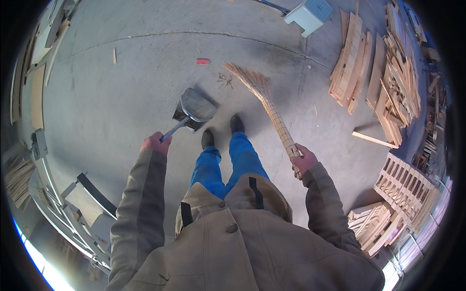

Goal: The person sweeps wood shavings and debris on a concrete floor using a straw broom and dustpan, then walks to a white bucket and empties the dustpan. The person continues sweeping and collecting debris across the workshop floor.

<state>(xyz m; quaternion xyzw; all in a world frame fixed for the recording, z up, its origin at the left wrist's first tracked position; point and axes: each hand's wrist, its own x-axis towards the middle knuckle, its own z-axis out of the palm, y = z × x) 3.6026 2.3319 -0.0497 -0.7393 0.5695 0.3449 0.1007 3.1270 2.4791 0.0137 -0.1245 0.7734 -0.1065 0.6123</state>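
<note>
My left hand grips the metal handle of a grey dustpan, which hangs just above the concrete floor in front of my left shoe and holds dust and debris. My right hand is closed around the bound stalk handle of a straw broom. The broom slants up and left, its bristle end resting on the floor close to a small heap of wood scraps. A flat red piece lies on the floor a little beyond the scraps.
Stacks of wooden slats and slatted wooden frames line the right side. A single loose slat lies near them. A pale plastic stool stands at the top. Boards and metal framing crowd the left edge.
</note>
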